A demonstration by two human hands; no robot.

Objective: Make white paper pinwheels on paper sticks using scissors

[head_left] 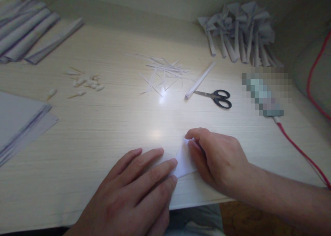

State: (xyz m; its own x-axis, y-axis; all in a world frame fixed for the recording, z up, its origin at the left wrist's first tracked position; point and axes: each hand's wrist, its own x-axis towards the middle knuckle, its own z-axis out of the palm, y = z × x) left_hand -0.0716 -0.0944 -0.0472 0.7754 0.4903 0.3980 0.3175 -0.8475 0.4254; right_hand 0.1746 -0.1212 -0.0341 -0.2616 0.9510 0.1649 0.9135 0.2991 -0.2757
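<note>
A small white piece of paper (183,161) lies near the table's front edge, much of it hidden under my hands. My left hand (137,191) rests over its left part, palm down, fingers stretched out and a little apart. At the paper's upper right corner my right hand (217,153) is closed, with thumb and forefinger pinching the edge. Beyond my hands lie scissors with black handles (214,97), their blades partly open. The blade tips touch or lie close to a thin rolled paper tube (200,80).
Thin paper strips (165,70) are scattered mid-table. Several cotton-tipped sticks (88,82) lie left of them. Paper sheets (20,120) and rolled papers (33,32) are at the left. Paper cones with flared tops (240,32) stand back right, near a blurred device (265,96) with a red cable (300,151).
</note>
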